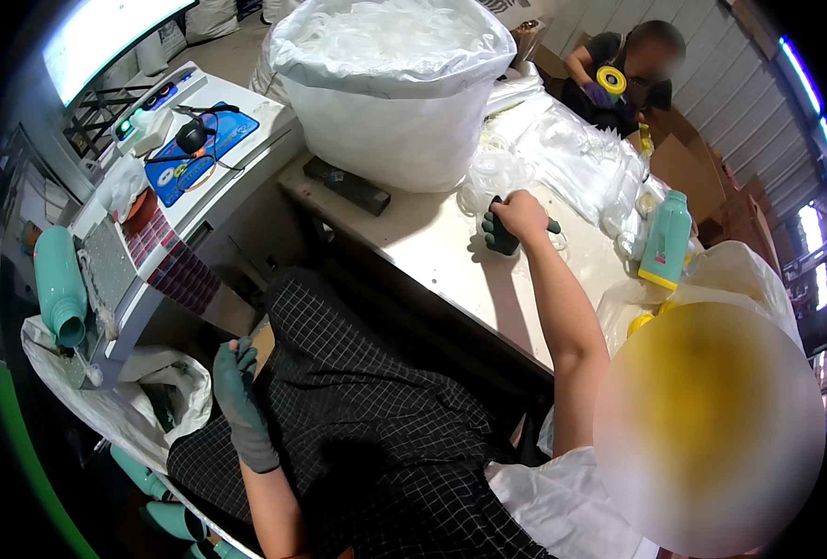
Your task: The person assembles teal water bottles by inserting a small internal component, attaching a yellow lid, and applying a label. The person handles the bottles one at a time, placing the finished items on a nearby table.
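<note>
My right hand [524, 216], bare, is closed on a dark green glove [501, 237] above the white tabletop. One of the glove's fingers sticks out on the right side of my fist. Behind it lies a loose pile of clear plastic rings [493, 177]. My left hand [238, 396] wears a grey-green glove and rests beside my lap, away from the table. Its fingers are curled together, and no object shows in them.
A large white sack [386, 121] full of clear plastic pieces stands at the table's back, beside a dark box [346, 186]. A teal bottle [667, 238] stands at right; another [60, 287] lies left. A co-worker [628, 70] sits behind. A blurred circle covers the lower right.
</note>
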The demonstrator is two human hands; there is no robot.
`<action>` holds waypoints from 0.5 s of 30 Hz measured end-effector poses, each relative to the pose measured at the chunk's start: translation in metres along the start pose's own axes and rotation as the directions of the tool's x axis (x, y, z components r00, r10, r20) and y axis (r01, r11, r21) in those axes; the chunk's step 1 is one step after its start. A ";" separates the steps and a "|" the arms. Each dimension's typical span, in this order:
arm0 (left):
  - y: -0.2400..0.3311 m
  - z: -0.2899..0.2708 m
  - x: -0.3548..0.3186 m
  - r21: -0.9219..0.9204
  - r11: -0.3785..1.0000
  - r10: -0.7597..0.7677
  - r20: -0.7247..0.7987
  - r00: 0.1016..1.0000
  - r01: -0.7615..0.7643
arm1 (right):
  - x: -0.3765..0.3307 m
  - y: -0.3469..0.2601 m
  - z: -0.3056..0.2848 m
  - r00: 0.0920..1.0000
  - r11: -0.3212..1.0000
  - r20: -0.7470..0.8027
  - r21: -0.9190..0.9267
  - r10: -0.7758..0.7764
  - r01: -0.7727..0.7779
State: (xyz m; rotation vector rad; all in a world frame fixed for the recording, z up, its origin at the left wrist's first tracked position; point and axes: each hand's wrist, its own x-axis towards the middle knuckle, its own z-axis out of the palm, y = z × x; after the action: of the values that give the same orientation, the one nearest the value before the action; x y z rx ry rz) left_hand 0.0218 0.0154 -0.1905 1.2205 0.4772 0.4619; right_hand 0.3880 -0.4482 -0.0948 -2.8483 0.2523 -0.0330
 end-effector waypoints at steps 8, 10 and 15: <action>0.052 0.048 -0.064 0.252 0.943 0.215 0.038 0.976 -0.217 | -0.111 0.039 -0.121 0.990 0.367 -0.013 0.928 -0.137 0.063; 0.078 0.087 -0.064 0.346 0.904 0.230 0.101 0.968 -0.251 | -0.131 0.027 -0.135 0.943 0.286 -0.047 0.947 -0.329 0.147; 0.134 0.140 -0.078 0.090 0.994 0.005 0.528 0.849 -0.063 | -0.213 -0.095 -0.129 0.714 0.381 0.087 0.886 -0.695 0.263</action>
State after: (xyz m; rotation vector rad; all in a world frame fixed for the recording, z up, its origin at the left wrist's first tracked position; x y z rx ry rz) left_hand 0.0280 -0.1001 -0.0162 1.3957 0.0040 0.1140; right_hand 0.1878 -0.3565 0.0565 -1.7457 -0.6136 0.3140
